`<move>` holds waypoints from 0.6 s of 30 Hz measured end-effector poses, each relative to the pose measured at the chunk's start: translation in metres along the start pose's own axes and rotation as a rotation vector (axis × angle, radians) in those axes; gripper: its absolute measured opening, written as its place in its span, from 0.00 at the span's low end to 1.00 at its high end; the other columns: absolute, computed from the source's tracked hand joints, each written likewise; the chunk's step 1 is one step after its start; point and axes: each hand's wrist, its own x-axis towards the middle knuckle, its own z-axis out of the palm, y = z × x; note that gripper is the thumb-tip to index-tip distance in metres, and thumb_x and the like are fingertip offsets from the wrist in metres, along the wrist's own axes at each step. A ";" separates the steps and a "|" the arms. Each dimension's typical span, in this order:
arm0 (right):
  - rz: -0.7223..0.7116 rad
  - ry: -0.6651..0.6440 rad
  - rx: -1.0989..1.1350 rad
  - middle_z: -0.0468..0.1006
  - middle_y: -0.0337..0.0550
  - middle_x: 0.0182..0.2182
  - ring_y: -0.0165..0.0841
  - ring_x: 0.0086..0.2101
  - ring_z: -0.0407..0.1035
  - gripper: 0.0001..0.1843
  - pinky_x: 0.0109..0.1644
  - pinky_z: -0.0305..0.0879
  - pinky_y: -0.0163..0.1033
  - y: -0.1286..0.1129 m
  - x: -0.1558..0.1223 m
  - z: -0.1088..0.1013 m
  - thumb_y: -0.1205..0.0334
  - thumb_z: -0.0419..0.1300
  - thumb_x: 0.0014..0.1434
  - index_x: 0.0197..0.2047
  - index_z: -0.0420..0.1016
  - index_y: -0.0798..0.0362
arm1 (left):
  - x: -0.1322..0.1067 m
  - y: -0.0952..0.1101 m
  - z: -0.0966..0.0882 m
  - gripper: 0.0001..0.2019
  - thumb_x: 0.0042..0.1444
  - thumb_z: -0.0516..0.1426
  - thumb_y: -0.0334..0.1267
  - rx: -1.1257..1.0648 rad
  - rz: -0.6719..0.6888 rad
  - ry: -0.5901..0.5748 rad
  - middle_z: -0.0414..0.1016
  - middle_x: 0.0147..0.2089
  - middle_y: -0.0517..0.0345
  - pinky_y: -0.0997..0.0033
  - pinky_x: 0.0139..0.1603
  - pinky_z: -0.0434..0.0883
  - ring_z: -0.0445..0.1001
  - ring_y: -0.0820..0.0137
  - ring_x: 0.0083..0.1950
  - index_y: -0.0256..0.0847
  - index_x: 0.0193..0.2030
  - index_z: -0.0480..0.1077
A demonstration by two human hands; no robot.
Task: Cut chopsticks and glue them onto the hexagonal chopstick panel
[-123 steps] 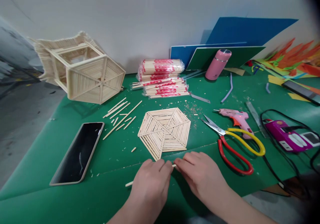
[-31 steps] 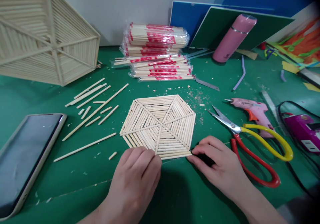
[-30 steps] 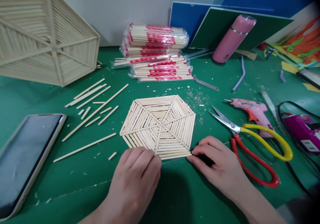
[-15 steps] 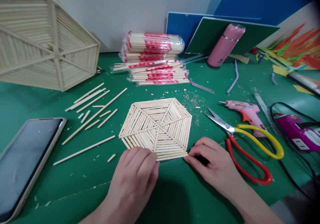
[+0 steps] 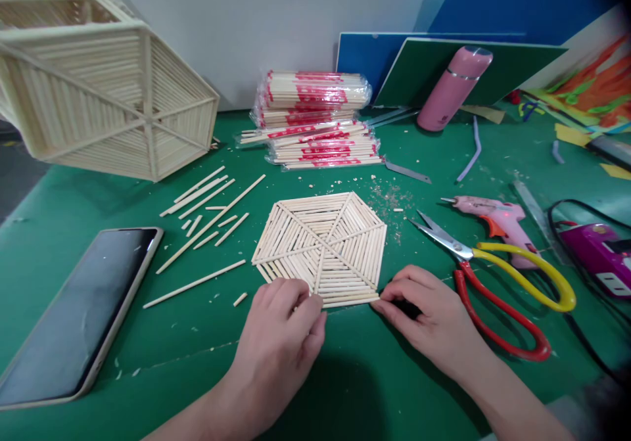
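The left hand [image 5: 283, 326] and right hand [image 5: 428, 311], fingers bunched, pinch the ends of a stick [image 5: 351, 301]. It lies against the near edge of the hexagon panel [image 5: 320, 244] on the green table [image 5: 148, 362].

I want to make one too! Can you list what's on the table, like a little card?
Left hand: fingertips on near edge of stick hexagon
Right hand: fingertips at its near right corner
Right of hexagon: scissors, pink glue gun
Left: loose sticks, phone
Back: wrapped stick packs, pink bottle, big stick frame
Surface: green table
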 end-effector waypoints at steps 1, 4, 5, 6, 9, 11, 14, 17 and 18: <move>0.000 0.000 0.004 0.68 0.40 0.25 0.30 0.28 0.64 0.08 0.30 0.61 0.35 0.000 0.000 0.000 0.62 0.55 0.56 0.27 0.71 0.52 | 0.001 0.000 0.000 0.07 0.54 0.50 0.30 0.023 0.001 -0.019 0.66 0.31 0.56 0.68 0.32 0.63 0.63 0.69 0.33 0.39 0.29 0.67; 0.006 -0.003 0.018 0.68 0.40 0.26 0.30 0.28 0.64 0.08 0.30 0.61 0.35 0.000 0.000 0.000 0.62 0.55 0.56 0.27 0.71 0.52 | 0.000 0.000 0.001 0.09 0.54 0.49 0.29 0.092 0.023 -0.063 0.65 0.29 0.56 0.68 0.30 0.61 0.62 0.69 0.31 0.39 0.29 0.69; 0.008 -0.006 0.021 0.68 0.40 0.26 0.30 0.29 0.64 0.07 0.31 0.61 0.35 0.000 0.000 0.000 0.63 0.55 0.56 0.27 0.70 0.52 | 0.000 -0.001 0.002 0.10 0.54 0.48 0.28 0.105 0.034 -0.068 0.66 0.29 0.55 0.68 0.30 0.61 0.62 0.69 0.31 0.39 0.29 0.69; 0.010 -0.010 0.025 0.68 0.40 0.26 0.30 0.29 0.64 0.07 0.31 0.61 0.35 0.000 0.000 0.000 0.63 0.55 0.56 0.27 0.70 0.52 | -0.001 -0.001 0.002 0.10 0.55 0.48 0.28 0.110 0.047 -0.074 0.66 0.29 0.55 0.68 0.31 0.61 0.62 0.69 0.31 0.39 0.30 0.69; 0.012 -0.010 0.028 0.68 0.40 0.26 0.30 0.29 0.64 0.06 0.31 0.61 0.36 0.000 0.000 0.001 0.63 0.56 0.55 0.27 0.70 0.52 | -0.002 -0.002 0.003 0.10 0.56 0.48 0.28 0.098 0.078 -0.076 0.67 0.30 0.55 0.66 0.33 0.61 0.62 0.69 0.33 0.39 0.31 0.70; 0.007 -0.009 0.021 0.68 0.40 0.26 0.30 0.29 0.64 0.07 0.31 0.61 0.36 -0.001 0.000 0.001 0.63 0.55 0.55 0.27 0.70 0.52 | -0.003 -0.003 0.004 0.10 0.56 0.48 0.28 0.098 0.090 -0.065 0.67 0.30 0.55 0.66 0.33 0.61 0.63 0.68 0.33 0.38 0.32 0.69; -0.006 -0.010 0.012 0.68 0.40 0.27 0.30 0.29 0.65 0.06 0.32 0.62 0.36 -0.003 -0.001 0.000 0.63 0.55 0.56 0.28 0.71 0.52 | -0.003 -0.003 0.003 0.10 0.56 0.48 0.28 0.108 0.103 -0.045 0.67 0.29 0.56 0.66 0.33 0.61 0.63 0.68 0.33 0.38 0.32 0.69; -0.018 0.052 0.009 0.70 0.41 0.30 0.30 0.31 0.66 0.04 0.33 0.64 0.35 -0.001 -0.006 -0.008 0.63 0.56 0.55 0.34 0.71 0.51 | -0.003 -0.003 0.003 0.10 0.56 0.48 0.28 0.093 0.101 -0.048 0.67 0.30 0.56 0.66 0.34 0.61 0.63 0.68 0.33 0.39 0.33 0.69; -0.010 0.100 -0.008 0.70 0.41 0.30 0.30 0.30 0.66 0.05 0.32 0.64 0.35 0.002 -0.009 -0.014 0.63 0.56 0.55 0.36 0.71 0.51 | -0.003 -0.003 0.003 0.10 0.56 0.48 0.28 0.084 0.098 -0.044 0.68 0.31 0.56 0.66 0.35 0.61 0.63 0.68 0.34 0.39 0.33 0.69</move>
